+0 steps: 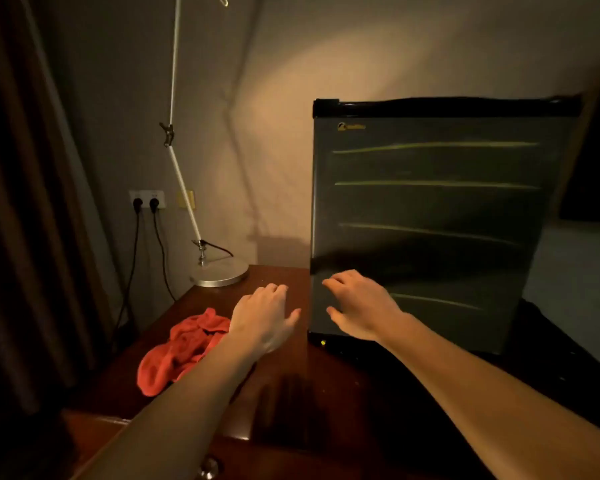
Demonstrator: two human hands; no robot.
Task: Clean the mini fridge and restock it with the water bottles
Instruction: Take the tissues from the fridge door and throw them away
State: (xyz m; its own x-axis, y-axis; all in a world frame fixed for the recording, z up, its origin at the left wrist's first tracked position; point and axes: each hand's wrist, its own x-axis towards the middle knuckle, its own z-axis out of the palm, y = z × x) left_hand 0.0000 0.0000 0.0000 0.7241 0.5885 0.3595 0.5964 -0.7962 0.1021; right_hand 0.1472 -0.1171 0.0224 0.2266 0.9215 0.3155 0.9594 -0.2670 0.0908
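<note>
The mini fridge (430, 220) stands on the right end of a dark wooden table (278, 386), its door shut, so by the look of it the job has hardly begun. Nothing shows whether the inside has been wiped, and no water bottles are anywhere in sight. The right hand (361, 306) is spread open in front of the lower left corner of the door, fingers loose, holding nothing; whether it touches the door I cannot tell. The left hand (262, 318) hovers open and empty just beside it, over the tabletop. A crumpled red cloth (181, 351) lies near the left wrist, untouched. Behind it stands a desk lamp (219, 271). Opening, wiping and restocking all seem left to do.
</note>
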